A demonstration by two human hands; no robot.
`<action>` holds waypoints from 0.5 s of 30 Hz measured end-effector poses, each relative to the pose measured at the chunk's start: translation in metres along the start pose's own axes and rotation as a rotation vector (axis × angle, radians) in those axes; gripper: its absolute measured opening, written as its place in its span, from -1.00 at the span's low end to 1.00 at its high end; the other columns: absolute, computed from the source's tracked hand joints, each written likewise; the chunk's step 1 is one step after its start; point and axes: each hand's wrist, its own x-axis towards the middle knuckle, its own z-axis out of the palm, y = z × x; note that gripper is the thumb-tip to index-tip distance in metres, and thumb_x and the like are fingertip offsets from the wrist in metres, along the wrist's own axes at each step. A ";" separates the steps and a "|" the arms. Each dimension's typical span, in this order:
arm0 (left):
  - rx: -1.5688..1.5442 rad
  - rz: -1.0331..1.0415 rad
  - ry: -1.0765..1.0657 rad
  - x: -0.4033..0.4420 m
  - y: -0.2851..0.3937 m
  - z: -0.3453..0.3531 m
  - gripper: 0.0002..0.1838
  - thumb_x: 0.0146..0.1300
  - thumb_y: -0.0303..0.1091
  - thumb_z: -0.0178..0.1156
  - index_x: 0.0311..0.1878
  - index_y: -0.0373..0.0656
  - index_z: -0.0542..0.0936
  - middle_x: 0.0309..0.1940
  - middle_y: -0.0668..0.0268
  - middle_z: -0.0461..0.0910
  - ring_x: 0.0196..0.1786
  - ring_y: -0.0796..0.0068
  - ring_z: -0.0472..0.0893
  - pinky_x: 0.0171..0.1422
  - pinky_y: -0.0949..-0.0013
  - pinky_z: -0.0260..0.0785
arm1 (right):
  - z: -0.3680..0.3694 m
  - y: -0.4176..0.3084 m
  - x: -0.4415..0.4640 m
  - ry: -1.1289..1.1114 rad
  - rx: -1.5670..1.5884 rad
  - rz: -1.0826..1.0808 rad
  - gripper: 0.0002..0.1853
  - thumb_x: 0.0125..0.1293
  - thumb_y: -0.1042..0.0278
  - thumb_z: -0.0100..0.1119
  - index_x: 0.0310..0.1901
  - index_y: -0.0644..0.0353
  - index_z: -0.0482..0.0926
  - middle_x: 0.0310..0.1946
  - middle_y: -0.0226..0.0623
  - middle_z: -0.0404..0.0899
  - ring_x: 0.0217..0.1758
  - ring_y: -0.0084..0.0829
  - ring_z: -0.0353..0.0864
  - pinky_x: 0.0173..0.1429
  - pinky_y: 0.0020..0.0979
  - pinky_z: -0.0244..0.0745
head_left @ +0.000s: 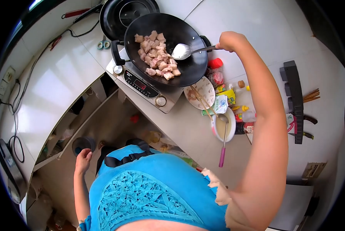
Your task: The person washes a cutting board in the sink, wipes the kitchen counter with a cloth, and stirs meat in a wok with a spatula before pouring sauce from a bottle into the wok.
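— Where is the ladle?
— Its head is in the wok, left of the right hand, which is nearer. The long axis runs crosswise, head beside the meat.
— And the 2 hands?
— Well apart. The right grips the handle; the left hand hangs low, fingers loosely curled, seemingly empty.
— What is hidden?
— The handle's end. What whitens the head, I cannot tell.

Nothing can be read: markings on the black control panel and the green-and-white packet are too small.

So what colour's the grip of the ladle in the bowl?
The grip is pinkish purple, in the head view.
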 end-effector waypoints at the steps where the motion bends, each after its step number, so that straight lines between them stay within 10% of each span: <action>1: 0.010 0.010 0.016 0.001 -0.006 -0.001 -0.76 0.28 -0.36 0.09 -0.05 -0.27 0.51 -0.24 0.22 0.60 -0.19 0.43 0.56 -0.07 0.42 0.39 | -0.002 0.003 0.000 -0.038 -0.032 -0.009 -0.63 0.23 -0.04 0.11 -0.25 0.12 0.64 -0.43 -0.32 0.64 -0.34 -0.35 0.62 -0.20 -0.29 0.49; 15: 0.002 -0.011 -0.004 -0.014 -0.001 0.004 -0.77 0.28 -0.36 0.10 -0.06 -0.28 0.51 -0.25 0.22 0.60 -0.18 0.42 0.55 -0.05 0.42 0.39 | 0.001 -0.018 0.013 -0.046 0.017 0.082 -0.61 0.22 -0.10 0.10 -0.26 0.07 0.65 -0.40 -0.34 0.64 -0.40 -0.43 0.61 -0.26 -0.33 0.47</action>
